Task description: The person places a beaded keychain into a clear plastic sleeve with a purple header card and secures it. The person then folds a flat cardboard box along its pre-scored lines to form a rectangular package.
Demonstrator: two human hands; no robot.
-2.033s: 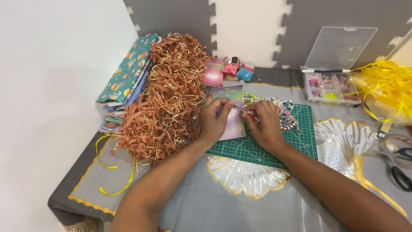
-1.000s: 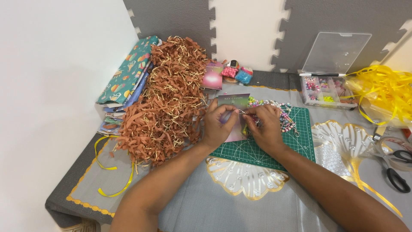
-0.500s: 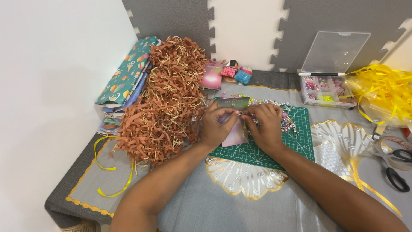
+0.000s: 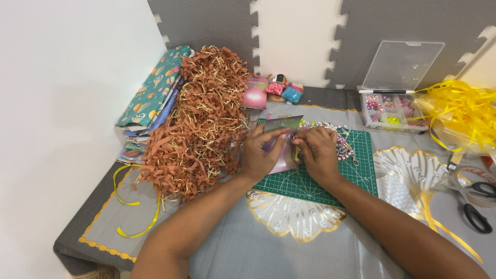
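Left hand (image 4: pixel 262 155): clenched on a small iridescent card packet (image 4: pixel 283 135), thumb across its face, holding it tilted above the near-left part of the cutting mat.
Right hand (image 4: pixel 319 152): fingertips pinched at the packet's right edge, touching it; whether they also grip a bead cannot be told.
Card packet: between both hands, over the green cutting mat (image 4: pixel 330 181), shiny purple-green face toward the camera.
Beaded strings (image 4: pixel 343 139): multicoloured, lying on the mat just beyond the right hand.
Shredded paper (image 4: pixel 201 119): large brown-and-cream heap, just left of the left hand.
Folded fabrics (image 4: pixel 150 98): patterned stack against the wall, left of the heap.
Bead organiser (image 4: pixel 387 111): clear box, lid up, behind the mat to the right.
Yellow ribbon (image 4: pixel 462 111): loose tangle, far right.
Scissors (image 4: pixel 473 204): black-handled, at the right edge.
Scalloped gold-edged sheets (image 4: pixel 294 219): under the mat's near edge.
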